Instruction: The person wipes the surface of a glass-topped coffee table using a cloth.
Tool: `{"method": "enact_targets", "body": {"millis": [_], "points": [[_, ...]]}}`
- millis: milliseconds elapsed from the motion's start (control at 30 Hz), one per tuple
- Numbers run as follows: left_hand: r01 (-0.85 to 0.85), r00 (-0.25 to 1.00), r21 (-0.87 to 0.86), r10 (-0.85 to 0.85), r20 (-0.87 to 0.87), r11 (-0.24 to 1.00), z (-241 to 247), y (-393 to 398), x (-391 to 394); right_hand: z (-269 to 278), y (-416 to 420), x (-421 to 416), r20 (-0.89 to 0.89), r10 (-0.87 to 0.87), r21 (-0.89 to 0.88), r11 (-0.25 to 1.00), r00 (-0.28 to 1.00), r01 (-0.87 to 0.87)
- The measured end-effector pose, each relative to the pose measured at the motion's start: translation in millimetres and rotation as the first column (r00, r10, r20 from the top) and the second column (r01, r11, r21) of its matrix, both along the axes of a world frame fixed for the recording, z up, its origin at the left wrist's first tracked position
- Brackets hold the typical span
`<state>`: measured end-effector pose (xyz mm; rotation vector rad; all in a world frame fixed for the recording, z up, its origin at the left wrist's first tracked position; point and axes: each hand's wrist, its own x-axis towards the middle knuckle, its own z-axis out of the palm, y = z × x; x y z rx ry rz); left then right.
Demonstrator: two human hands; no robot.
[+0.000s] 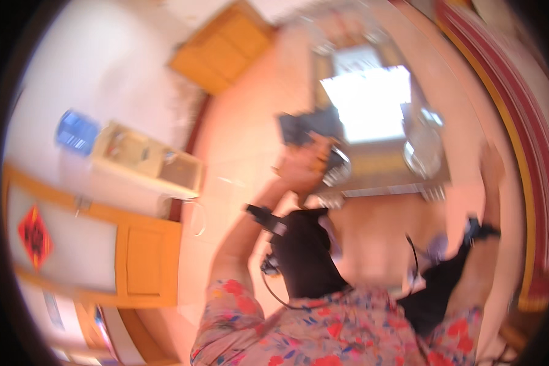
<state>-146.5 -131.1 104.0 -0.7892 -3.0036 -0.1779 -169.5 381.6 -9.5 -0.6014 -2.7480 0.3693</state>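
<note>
My left hand [304,164] is raised in front of me, its fingers closed around a dark grey object [309,124] that may be a folded cloth. Blur hides its exact kind. The object overlaps the left side of a low table [379,169] in my view; whether it touches the table cannot be told. On the right, my right hand [492,160] hangs low beside the table, too smeared to make out its fingers. Both wrists carry black straps, the left strap [267,219] and the right strap [480,231].
Bright glare [370,105] covers much of the tabletop. A striped red cover [503,91] runs along the right. To the left stand an orange wooden cabinet [224,45], a pale shelf unit [146,158] with a blue water bottle [77,131], and a wooden door [148,261].
</note>
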Motion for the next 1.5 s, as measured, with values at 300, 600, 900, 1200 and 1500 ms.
{"method": "enact_targets", "body": {"millis": [300, 600, 900, 1200, 1500], "points": [[-0.151, 0.987, -0.031, 0.149, -0.058, 0.988, -20.3, 5.7, 8.1, -5.9, 19.2, -11.5, 0.015, -0.009, -0.096, 0.995, 1.0, 0.011], [-0.169, 0.975, -0.053, 0.159, -0.155, 0.984, -38.8, 0.1, 5.4, -2.0, 5.9, -15.8, -0.004, 0.019, -0.103, 0.995, 1.0, -0.02], [-0.176, 0.974, -0.031, 0.169, -0.149, 0.984, -32.6, 4.8, 7.2, -32.0, 23.4, -25.0, -0.098, -0.014, -0.101, 0.995, 0.995, 0.004], [-0.194, 0.969, -0.101, 0.174, -0.176, 0.976, -30.6, 5.7, 6.1, -4.3, 8.3, -8.0, -0.065, 0.015, -0.088, 0.996, 0.998, -0.02], [-0.203, 0.966, -0.073, 0.188, -0.176, 0.976, -29.4, 8.4, 7.6, -2.1, 8.8, -4.0, -0.07, 0.008, -0.083, 0.996, 0.998, -0.014]]}}
